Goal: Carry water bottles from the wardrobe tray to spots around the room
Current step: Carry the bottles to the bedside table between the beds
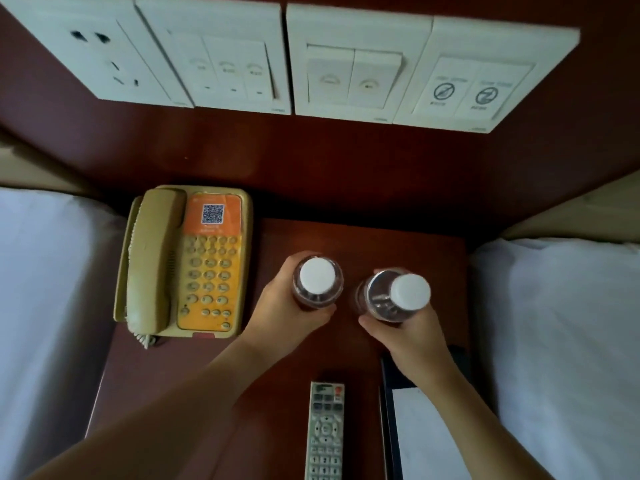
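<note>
I look straight down on a dark red wooden nightstand (398, 244) between two beds. My left hand (287, 315) is wrapped around a clear water bottle with a white cap (317, 276), which stands upright on the nightstand. My right hand (407, 336) grips a second clear bottle with a white cap (410, 292), tilted slightly to the right, just beside the first. The two bottles are a small gap apart. Whether the right bottle's base touches the wood is hidden.
A beige and orange telephone (183, 261) sits left of the bottles. A grey remote control (325, 431) and a black folder with white paper (419, 427) lie near the front. White bedding flanks both sides (41, 306) (561, 341). A switch and socket panel (277, 57) is on the wall above.
</note>
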{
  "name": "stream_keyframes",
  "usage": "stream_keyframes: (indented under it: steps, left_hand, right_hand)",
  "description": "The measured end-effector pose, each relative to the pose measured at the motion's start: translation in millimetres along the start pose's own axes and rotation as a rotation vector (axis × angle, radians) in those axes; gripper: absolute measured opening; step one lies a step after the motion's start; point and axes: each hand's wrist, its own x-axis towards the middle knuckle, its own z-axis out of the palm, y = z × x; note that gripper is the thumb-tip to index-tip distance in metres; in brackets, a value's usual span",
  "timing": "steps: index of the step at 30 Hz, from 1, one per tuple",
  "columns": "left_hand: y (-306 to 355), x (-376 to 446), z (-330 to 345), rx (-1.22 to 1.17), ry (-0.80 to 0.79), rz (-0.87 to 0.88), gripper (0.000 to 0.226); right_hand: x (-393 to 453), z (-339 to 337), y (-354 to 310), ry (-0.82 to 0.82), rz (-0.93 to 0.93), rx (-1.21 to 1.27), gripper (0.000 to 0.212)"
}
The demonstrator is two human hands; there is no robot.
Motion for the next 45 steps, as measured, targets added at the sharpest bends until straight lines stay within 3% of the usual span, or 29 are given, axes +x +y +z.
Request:
stream_keyframes:
  steps: [6, 10, 15, 20, 27, 33, 37, 45]
  left_hand:
    - [-5.9, 13.4, -0.1, 0.096, 0.002, -0.063, 0.062]
    - [0.0, 40.6, -12.9, 0.076, -0.078, -0.058, 0.061]
    - [4.6, 66.2, -14.2, 0.135, -0.134, -0.004, 0.07]
    - [-1.4, 80.0, -9.8, 0.132, -0.164, 0.026, 0.063]
    - [-10.9, 90.8, -7.6, 0.224, -0.155, 0.065, 0.07]
    - [1.5, 109.9, -12.3, 0.271, -0.253, 0.062, 0.067]
    - [-0.6, 113.4, -12.1, 0.264, -0.278, 0.011, 0.071]
    - [-4.4, 111.1, -8.9, 0.228, -0.249, -0.004, 0.064]
  right_hand:
    - [15.8, -7.0, -3.0, -0.051, 0.039, -0.114, 0.061]
    - [29.5, 6.3, -13.3, 0.033, -0.002, -0.106, 0.069]
    - [55.7, 12.0, -23.3, 0.114, -0.091, -0.125, 0.062]
    - [74.3, 20.6, -23.2, 0.183, -0.102, -0.144, 0.085]
    - [71.2, 13.8, -16.5, 0.156, -0.137, -0.132, 0.068]
    - [82.5, 20.0, -24.6, 0.141, -0.09, -0.268, 0.087]
    - [86.7, 14.2, -29.4, 0.079, -0.07, -0.321, 0.084]
    - [83.6, 18.1, -31.4, 0.128, -0.057, -0.273, 0.074]
